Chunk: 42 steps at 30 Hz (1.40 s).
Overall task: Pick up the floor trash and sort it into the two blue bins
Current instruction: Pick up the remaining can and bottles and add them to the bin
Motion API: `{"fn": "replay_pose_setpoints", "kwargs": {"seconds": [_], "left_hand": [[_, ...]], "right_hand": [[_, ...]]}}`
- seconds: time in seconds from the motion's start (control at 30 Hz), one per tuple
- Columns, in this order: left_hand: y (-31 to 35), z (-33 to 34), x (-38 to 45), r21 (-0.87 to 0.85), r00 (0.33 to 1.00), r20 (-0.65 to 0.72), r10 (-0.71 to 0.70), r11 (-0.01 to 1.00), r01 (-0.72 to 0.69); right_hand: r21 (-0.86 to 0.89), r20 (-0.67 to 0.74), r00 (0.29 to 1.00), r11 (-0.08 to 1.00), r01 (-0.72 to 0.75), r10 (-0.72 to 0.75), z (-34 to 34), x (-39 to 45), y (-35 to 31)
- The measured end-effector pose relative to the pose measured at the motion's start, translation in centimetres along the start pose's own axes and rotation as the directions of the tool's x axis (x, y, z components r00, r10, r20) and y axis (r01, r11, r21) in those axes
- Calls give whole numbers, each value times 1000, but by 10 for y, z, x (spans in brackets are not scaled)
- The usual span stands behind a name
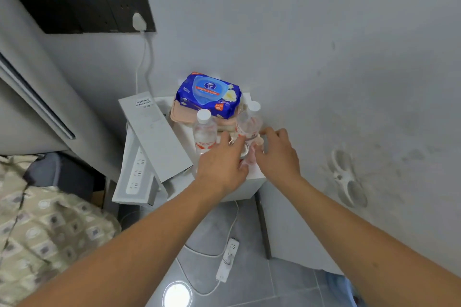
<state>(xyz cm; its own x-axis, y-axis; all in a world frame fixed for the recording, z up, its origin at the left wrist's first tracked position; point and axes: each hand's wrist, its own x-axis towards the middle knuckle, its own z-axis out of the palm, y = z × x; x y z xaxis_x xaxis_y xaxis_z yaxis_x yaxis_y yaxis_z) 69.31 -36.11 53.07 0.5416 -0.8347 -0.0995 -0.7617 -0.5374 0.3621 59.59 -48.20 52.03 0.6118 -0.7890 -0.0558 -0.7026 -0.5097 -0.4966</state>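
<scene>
Both hands over small white counter by wall. Left hand and right hand reaching among bottles, fingers loosely curled; grip unclear. Blue bins unseen; sorting progress unknowable.

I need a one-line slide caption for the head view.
Both hands reach among two water bottles on a white bedside stand.

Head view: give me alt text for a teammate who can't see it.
Both hands, left hand and right hand, reach onto a small white stand by the wall, around a can-like object between two clear bottles. A blue wipes pack lies behind; no bins show.
</scene>
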Motion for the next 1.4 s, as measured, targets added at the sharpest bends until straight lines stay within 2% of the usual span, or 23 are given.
{"fn": "replay_pose_setpoints", "kwargs": {"seconds": [0.3,0.43,0.57,0.67,0.9,1.0,1.17,1.3,1.4], "left_hand": [[-8,23,26,79,997,64,46,996,-51],[-11,21,11,45,994,29,107,993,-108],[-11,15,-32,23,988,-23,154,988,-153],[-5,11,-64,2,981,-20,191,982,-191],[42,17,-131,-42,942,117,316,949,-313],[65,27,-164,-19,910,210,356,932,-361],[123,64,-208,-86,815,348,463,882,-464],[181,108,-229,-133,723,413,554,822,-554],[221,148,-230,-188,688,436,581,806,-562]], "right_hand": [[-30,2,1000,999,15,-15,22,11,9],[-29,-47,999,1000,-11,10,23,-5,13],[27,-101,995,999,19,-16,18,-60,20],[75,-107,994,997,-24,32,15,-114,31],[206,-192,955,961,-184,224,-6,-235,62],[207,-176,942,946,-248,285,-13,-293,80],[231,-201,867,883,-409,455,-35,-368,141],[288,-298,768,820,-494,567,-44,-404,210],[306,-345,703,783,-542,622,-44,-414,268]]}}
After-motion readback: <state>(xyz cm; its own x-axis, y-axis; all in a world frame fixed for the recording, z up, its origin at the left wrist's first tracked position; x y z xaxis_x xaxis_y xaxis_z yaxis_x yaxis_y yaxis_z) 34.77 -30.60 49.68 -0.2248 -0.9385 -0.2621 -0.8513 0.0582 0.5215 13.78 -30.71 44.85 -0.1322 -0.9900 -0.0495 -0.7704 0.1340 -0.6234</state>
